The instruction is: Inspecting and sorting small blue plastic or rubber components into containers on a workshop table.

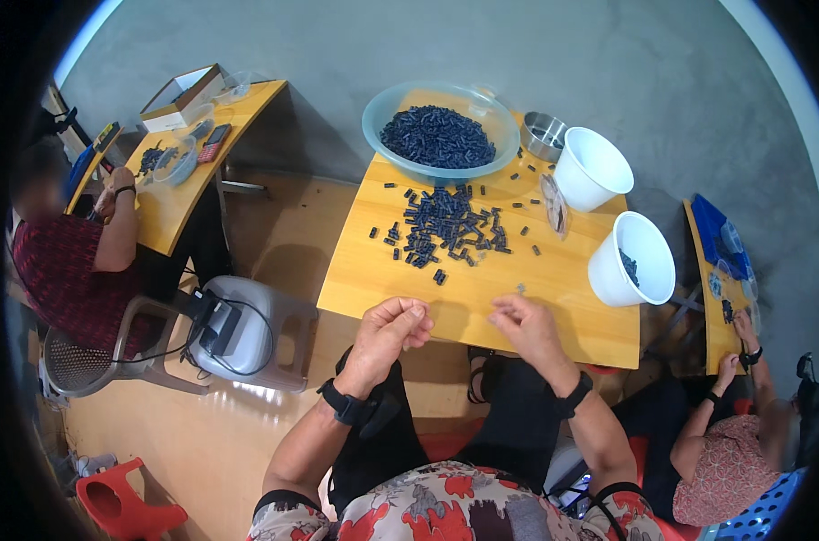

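My left hand (393,335) hovers at the near edge of the wooden table (346,261), thumb and fingertips pressed together. Whatever the pinch may hold is too small to make out. Across a short gap, my right hand (529,332) is over the same edge, its fingers loosely bent and apart, with nothing visible in them. Beyond both hands lies a loose pile of small dark cylindrical pieces (446,221). Behind it a wide translucent basin (373,140) holds many more of these pieces. A tiny pale bit (520,288) rests near my right fingertips.
On the table's right stand two white buckets (576,171), the nearer with dark pieces inside. A metal bowl (545,135) and a clear lid-like piece (554,206) are beside them. People work at side tables left and right. A grey stool (238,316) carries a black device with cables.
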Demonstrator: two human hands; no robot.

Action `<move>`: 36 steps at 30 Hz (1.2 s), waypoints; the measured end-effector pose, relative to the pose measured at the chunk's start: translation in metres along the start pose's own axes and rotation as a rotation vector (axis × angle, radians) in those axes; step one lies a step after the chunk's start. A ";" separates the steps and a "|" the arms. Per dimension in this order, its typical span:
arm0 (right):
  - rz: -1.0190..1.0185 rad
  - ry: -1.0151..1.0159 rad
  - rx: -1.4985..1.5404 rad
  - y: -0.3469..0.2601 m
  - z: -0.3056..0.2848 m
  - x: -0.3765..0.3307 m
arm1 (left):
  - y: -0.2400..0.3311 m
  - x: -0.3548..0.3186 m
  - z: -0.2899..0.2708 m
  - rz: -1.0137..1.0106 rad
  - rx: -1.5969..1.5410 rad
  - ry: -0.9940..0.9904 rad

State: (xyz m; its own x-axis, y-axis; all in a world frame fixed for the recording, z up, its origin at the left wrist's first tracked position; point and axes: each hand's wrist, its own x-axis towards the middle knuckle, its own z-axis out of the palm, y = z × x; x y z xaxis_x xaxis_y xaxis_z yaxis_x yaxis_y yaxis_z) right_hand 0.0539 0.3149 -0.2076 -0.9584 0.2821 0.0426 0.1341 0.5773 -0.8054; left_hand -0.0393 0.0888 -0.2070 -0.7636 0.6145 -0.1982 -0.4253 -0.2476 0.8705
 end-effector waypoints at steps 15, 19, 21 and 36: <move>-0.231 0.187 -0.176 -0.013 0.014 0.070 | -0.013 0.008 0.000 0.002 0.026 -0.031; -0.236 0.083 -0.243 -0.024 0.024 0.074 | -0.013 0.006 -0.002 -0.056 0.055 0.009; -0.293 0.083 -0.284 -0.027 0.029 0.076 | -0.013 0.005 -0.002 0.007 0.022 -0.017; -0.303 -0.001 -0.360 -0.025 0.045 0.083 | -0.006 0.014 -0.013 0.124 0.042 0.068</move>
State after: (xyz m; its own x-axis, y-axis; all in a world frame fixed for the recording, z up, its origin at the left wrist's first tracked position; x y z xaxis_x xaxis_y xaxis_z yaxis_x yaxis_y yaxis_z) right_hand -0.0407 0.2892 -0.2104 -0.9681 0.0594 0.2434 -0.0729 0.8627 -0.5004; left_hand -0.0539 0.0893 -0.2209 -0.8407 0.5287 -0.1172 -0.3064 -0.2858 0.9080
